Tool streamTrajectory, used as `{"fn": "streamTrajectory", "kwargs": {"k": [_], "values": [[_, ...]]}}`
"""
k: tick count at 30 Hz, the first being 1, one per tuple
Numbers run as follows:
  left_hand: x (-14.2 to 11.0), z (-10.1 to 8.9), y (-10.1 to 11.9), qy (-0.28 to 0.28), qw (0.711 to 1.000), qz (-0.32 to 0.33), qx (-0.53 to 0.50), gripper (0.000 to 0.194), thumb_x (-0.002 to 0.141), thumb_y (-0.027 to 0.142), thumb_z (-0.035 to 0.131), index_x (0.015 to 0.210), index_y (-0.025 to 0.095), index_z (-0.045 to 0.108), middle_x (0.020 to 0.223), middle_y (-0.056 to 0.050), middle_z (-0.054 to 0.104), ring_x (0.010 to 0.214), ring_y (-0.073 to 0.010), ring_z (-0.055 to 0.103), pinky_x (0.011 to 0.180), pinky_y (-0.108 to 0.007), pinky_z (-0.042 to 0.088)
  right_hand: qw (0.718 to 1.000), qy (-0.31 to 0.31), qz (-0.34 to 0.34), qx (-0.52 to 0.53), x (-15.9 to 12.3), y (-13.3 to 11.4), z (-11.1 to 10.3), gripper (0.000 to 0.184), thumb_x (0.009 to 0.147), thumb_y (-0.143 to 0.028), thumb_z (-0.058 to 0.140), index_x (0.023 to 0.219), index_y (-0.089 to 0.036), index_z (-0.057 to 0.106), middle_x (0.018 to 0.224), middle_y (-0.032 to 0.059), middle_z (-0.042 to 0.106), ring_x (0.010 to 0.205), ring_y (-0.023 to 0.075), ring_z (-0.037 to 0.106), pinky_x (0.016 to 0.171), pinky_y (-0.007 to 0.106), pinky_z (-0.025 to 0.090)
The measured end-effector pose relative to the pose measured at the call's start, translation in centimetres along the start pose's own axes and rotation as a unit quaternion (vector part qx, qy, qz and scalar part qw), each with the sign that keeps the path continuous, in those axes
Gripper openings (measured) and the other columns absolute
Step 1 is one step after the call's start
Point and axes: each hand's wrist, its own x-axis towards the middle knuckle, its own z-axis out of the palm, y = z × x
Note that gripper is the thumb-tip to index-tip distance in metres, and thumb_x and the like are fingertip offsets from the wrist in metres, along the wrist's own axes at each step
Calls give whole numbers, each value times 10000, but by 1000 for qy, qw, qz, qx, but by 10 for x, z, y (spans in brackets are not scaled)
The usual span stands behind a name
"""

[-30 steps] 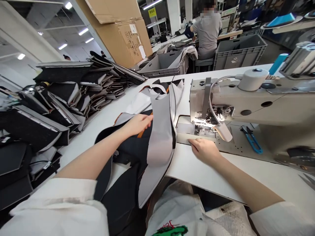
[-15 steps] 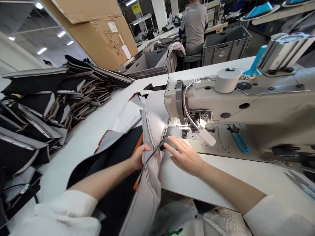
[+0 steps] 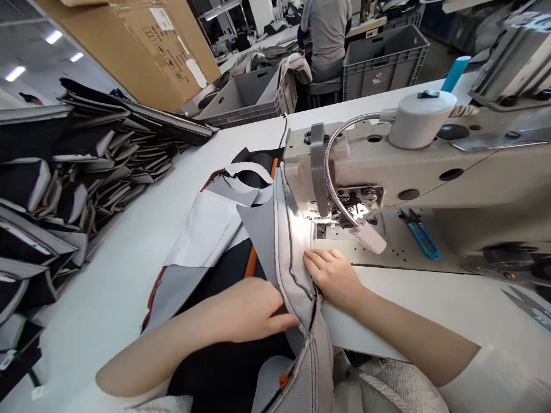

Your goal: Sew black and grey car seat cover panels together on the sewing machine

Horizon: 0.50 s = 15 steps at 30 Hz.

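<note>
A light grey fabric piece (image 3: 295, 269) with dark piping and stitched seams runs from beside the sewing machine's needle area down toward my lap. My left hand (image 3: 258, 310) is closed at its left edge, fingers curled and partly hidden, thumb stretched across the cloth. On the right edge, just before the needle plate, my right hand (image 3: 336, 278) lies with fingers extended over the fabric. Joined panels in black cloth (image 3: 232, 269) and orange trim (image 3: 251, 261) spread beneath and left of my left forearm. The sewing machine (image 3: 344, 166) has its small lamp (image 3: 369, 238) lit.
Blue-handled thread snips (image 3: 420, 234) lie on the machine bed, with scissors (image 3: 529, 310) at the right edge. Stacks of black and grey padded pieces (image 3: 116, 143) fill the left side. Beyond are a cardboard box (image 3: 142, 51), grey crates (image 3: 383, 66) and a seated person (image 3: 326, 34).
The grey fabric has shifted and turned, exposing more of its seam beside the machine. My left hand has moved nearer and rolled over; my right hand has come down onto the fabric. The view shifted slightly.
</note>
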Motion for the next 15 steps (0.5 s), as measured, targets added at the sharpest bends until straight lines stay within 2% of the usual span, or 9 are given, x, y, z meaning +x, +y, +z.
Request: {"fn": "streamTrajectory", "kwargs": {"k": [2, 4, 6, 8, 10, 13, 15], "values": [[3, -12, 9, 97, 982, 61, 148, 348, 877, 367, 428, 626, 181, 583, 608, -6, 569, 532, -136, 495, 528, -268, 377, 1000, -25, 8, -10, 0, -2, -2, 257, 844, -88, 463, 1043, -80, 625, 1118, 145, 628, 810, 216, 562, 615, 336, 424], [20, -13, 10, 181, 952, 117, 218, 300, 909, 286, 368, 802, 170, 623, 814, -44, 626, 742, -161, 558, 683, -288, 420, 998, -55, 10, -14, 0, -2, -2, 240, 825, -93, 474, 993, -108, 645, 1057, 129, 649, 714, 198, 539, 556, 318, 397], [45, -5, -1, 248, 921, 112, 278, 259, 888, 231, 386, 1000, 153, 606, 1019, -88, 610, 938, -205, 533, 821, -348, 399, 997, -70, 10, -19, -1, -2, -1, 244, 821, -71, 460, 963, -115, 652, 1040, 119, 655, 681, 180, 530, 542, 302, 391], [67, 5, -18, 250, 911, 53, 324, 315, 842, 205, 432, 1122, 141, 563, 1080, -109, 586, 959, -238, 509, 803, -382, 388, 997, -65, 8, -28, -1, -2, 0, 280, 832, -44, 428, 1007, -97, 640, 1105, 121, 637, 686, 169, 538, 550, 291, 404], [78, 13, -34, 232, 913, 16, 336, 413, 803, 194, 459, 1212, 166, 516, 1084, -99, 578, 923, -245, 503, 751, -375, 386, 998, -56, 4, -35, -2, -2, 0, 312, 845, -30, 401, 1061, -83, 620, 1164, 119, 614, 696, 166, 547, 558, 289, 420], [76, 18, -45, 219, 921, 19, 321, 473, 777, 177, 459, 1245, 232, 498, 1098, -73, 571, 912, -239, 499, 746, -369, 383, 998, -54, 2, -30, -2, -4, -1, 311, 854, -31, 396, 1056, -98, 623, 1160, 106, 620, 679, 164, 550, 549, 294, 428], [73, 19, -46, 228, 926, 18, 301, 460, 775, 169, 454, 1225, 244, 519, 1177, -70, 548, 993, -250, 487, 782, -376, 388, 998, -60, 10, -26, -1, -5, -1, 311, 858, -33, 398, 1059, -111, 622, 1155, 107, 623, 668, 163, 549, 550, 299, 431]]}}
